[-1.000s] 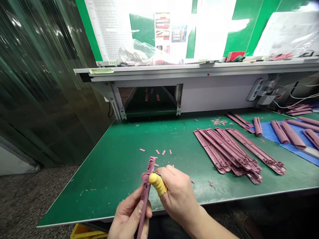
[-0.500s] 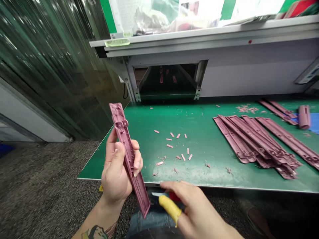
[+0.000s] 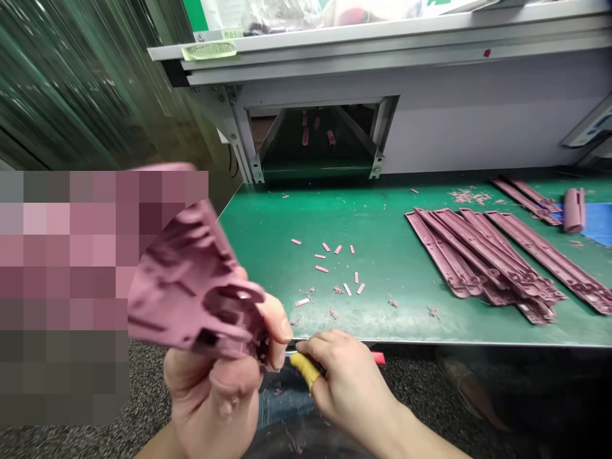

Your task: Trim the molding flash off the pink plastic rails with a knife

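My left hand [image 3: 224,395] is closed around a long pink plastic moulding [image 3: 191,287], lifted near the camera with a hollow, ribbed end facing me. A pixelated patch on the left hides part of this moulding. Close by on the right, my right hand [image 3: 349,376] grips a knife with a red handle [image 3: 378,358]. Most of the knife is covered by my fingers, and its thin blade points left towards the moulding. A yellow finger cover [image 3: 305,371] sits on my right thumb.
A heap of similar pink mouldings [image 3: 492,261] lies on the green tabletop [image 3: 268,268] at the right. Small pink strips [image 3: 321,269] and shavings are scattered across the middle. A pink cylinder [image 3: 574,210] lies by a blue sheet [image 3: 600,223]. A belt opening [image 3: 315,169] stands behind.
The pink moulding has swung up and closer to the camera, its end now facing me. My right hand has moved slightly left and up, with its fingers closed more around the knife.
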Motion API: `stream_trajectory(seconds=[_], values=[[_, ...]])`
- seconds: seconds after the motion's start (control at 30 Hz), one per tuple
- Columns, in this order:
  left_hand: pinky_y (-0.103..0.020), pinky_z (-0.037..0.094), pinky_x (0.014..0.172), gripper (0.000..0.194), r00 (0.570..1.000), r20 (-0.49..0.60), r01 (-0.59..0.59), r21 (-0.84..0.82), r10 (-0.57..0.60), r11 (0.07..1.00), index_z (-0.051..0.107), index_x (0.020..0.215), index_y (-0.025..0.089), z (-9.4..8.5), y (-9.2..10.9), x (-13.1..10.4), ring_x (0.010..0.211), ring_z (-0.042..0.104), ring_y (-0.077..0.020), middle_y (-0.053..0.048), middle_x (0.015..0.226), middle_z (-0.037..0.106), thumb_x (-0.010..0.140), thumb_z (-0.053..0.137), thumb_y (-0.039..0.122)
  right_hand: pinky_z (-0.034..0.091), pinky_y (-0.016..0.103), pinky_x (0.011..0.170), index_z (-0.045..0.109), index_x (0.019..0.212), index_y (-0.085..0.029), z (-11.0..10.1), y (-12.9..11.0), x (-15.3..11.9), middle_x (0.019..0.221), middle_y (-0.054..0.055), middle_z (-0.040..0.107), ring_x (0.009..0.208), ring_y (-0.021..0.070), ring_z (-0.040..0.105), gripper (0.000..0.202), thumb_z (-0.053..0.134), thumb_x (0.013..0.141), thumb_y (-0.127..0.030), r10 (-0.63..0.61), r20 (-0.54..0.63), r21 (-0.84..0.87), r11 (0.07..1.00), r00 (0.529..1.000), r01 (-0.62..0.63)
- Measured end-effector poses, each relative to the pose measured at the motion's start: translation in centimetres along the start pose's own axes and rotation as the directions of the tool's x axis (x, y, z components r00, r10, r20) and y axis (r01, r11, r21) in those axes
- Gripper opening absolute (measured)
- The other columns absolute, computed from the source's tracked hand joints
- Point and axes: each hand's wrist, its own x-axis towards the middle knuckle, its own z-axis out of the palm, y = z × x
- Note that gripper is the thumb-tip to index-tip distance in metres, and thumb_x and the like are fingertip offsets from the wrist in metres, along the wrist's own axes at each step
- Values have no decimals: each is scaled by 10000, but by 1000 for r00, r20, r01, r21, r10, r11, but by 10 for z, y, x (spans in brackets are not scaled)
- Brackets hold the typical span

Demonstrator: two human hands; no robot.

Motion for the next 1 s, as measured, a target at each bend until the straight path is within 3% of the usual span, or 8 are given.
stream_trajectory(seconds=[0.13, 0.33, 0.53, 0.63, 0.7, 0.8, 0.9, 1.0], values=[[-297, 424, 502, 401, 994, 27, -105, -55, 106, 993, 551, 1132, 529, -4, 6, 9, 489, 493, -131, 71, 714, 624, 746, 663, 540, 428, 306, 687, 674, 962, -220, -2, 8, 2, 804, 40, 670, 756, 201, 594, 177, 528, 874, -171, -54, -22, 0, 999, 998, 54], [-271, 324, 425, 305, 967, -33, -254, -109, 252, 961, 563, 1139, 437, -13, 18, 32, 442, 440, -84, 96, 738, 611, 842, 582, 499, 453, 249, 651, 631, 993, -207, -15, 14, -5, 835, 18, 674, 705, 141, 595, 159, 503, 905, -173, -22, -153, 373, 924, 988, 79], [-145, 383, 473, 252, 959, -257, -171, -199, 117, 965, 627, 959, 287, -20, 8, 57, 543, 428, -35, 60, 748, 524, 946, 419, 429, 509, 289, 754, 620, 1086, -191, -5, -7, 2, 954, 73, 704, 835, 186, 646, 380, 732, 771, -370, -221, -316, 443, 825, 922, 350], [-207, 507, 710, 226, 921, -347, -171, 43, 175, 984, 608, 1092, 295, -35, -12, 64, 799, 590, -89, 13, 910, 589, 920, 492, 384, 506, 251, 662, 665, 928, -190, -2, -8, 6, 800, 31, 722, 692, 149, 652, 236, 725, 781, -365, -126, -270, 597, 756, 954, 269], [-340, 400, 1019, 424, 891, -343, -215, 256, 297, 942, 490, 1308, 334, -48, -24, 60, 1204, 487, -181, -23, 1272, 533, 890, 567, 329, 503, 250, 662, 669, 815, -186, -4, -4, 5, 743, 16, 720, 673, 145, 647, 245, 788, 709, -372, -46, -229, 718, 667, 972, 200], [-475, 34, 1169, 804, 826, 66, -455, 664, 560, 593, 318, 1424, 382, -66, -34, 40, 1438, 68, -268, 35, 1563, 206, 749, 740, 268, 465, 224, 568, 677, 735, -181, -7, 2, 1, 657, 7, 705, 590, 129, 607, 306, 868, 572, -356, 39, -151, 813, 573, 988, 102], [-574, 171, 1123, 648, 616, 661, -772, 616, 429, 159, 437, 1357, 385, -74, -35, 18, 1347, 344, -306, 6, 1462, 429, 784, 690, 218, 423, 224, 499, 667, 681, -176, -5, 4, -1, 635, 26, 686, 540, 124, 565, 352, 870, 518, -413, 101, -25, 876, 481, 995, -27], [-504, 397, 1006, 422, 547, 776, -837, 515, 314, 188, 524, 1297, 371, -73, -30, 8, 1119, 592, -247, -42, 1119, 705, 940, 414, 175, 410, 229, 477, 582, 614, -180, -3, 0, 1, 593, 19, 624, 519, 119, 529, 469, 834, 499, -558, 102, 107, 918, 373, 989, -138]])
